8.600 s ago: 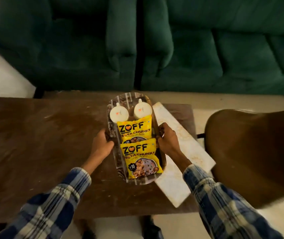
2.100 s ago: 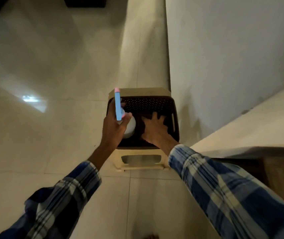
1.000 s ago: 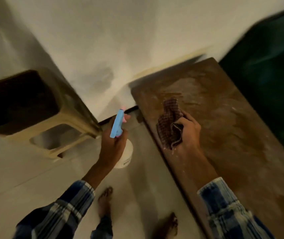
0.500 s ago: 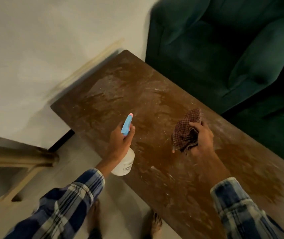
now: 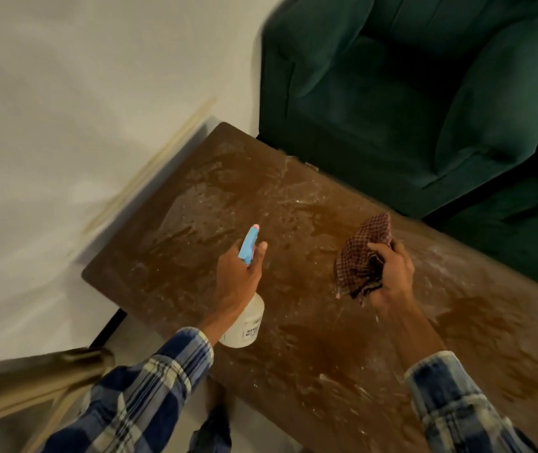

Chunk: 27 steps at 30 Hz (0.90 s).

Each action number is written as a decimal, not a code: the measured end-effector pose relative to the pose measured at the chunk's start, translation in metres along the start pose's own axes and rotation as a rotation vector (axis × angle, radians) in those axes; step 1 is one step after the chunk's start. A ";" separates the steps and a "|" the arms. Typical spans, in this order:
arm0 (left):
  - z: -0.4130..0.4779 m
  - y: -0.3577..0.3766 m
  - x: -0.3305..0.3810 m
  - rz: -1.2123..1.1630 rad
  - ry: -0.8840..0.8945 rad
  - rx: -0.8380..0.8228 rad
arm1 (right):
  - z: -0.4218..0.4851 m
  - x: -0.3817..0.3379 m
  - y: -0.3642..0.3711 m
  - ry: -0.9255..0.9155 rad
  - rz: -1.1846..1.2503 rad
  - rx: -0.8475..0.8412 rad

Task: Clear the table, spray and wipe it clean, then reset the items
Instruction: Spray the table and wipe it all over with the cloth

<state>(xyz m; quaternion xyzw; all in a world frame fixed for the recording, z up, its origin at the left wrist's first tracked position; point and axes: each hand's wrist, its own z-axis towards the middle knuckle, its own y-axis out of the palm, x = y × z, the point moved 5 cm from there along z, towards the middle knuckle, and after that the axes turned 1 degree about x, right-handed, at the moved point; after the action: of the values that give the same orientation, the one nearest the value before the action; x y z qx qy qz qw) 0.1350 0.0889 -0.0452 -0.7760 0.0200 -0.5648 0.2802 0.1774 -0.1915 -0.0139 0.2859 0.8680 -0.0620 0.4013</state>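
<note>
A brown wooden table point(image 5: 202, 223) runs from centre to lower right, its top streaked with pale smears and wet marks. My left hand point(image 5: 238, 279) grips a white spray bottle point(image 5: 244, 325) with a blue trigger head and pink nozzle, held over the table's near edge and aimed at the far left corner. My right hand point(image 5: 392, 276) clutches a bunched dark red checked cloth point(image 5: 362, 256) just above the tabletop, to the right of the bottle. Nothing stands on the visible tabletop.
A dark green sofa point(image 5: 424, 93) lines the table's far side. A white wall point(image 5: 81, 109) stands beyond the table's left end. A beige plastic stool point(image 5: 32, 387) sits at the lower left on the floor. My bare feet are below the near edge.
Earlier I held a tray of items on the table, then picked up the bottle and cloth at the stool. Since half a second ago, both hands have moved a little farther over the tabletop.
</note>
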 end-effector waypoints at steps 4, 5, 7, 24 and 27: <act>0.018 -0.042 -0.019 -0.014 -0.029 0.043 | 0.002 0.017 0.050 0.028 -0.025 -0.007; 0.017 -0.051 -0.024 -0.016 -0.044 0.052 | 0.001 0.019 0.060 0.037 -0.021 -0.013; 0.012 -0.070 -0.039 0.004 -0.084 0.081 | -0.001 0.026 0.084 0.043 -0.038 -0.042; -0.119 -0.111 -0.102 0.007 -0.167 0.352 | -0.041 0.058 0.101 -0.008 -0.205 -0.273; -0.132 -0.101 -0.097 -0.018 -0.144 0.367 | -0.047 0.060 0.086 -0.001 -0.228 -0.320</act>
<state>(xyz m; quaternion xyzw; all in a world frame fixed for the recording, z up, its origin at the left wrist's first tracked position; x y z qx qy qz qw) -0.0460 0.1529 -0.0559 -0.7504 -0.1105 -0.5044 0.4127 0.1621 -0.0777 -0.0161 0.1181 0.8934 0.0315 0.4323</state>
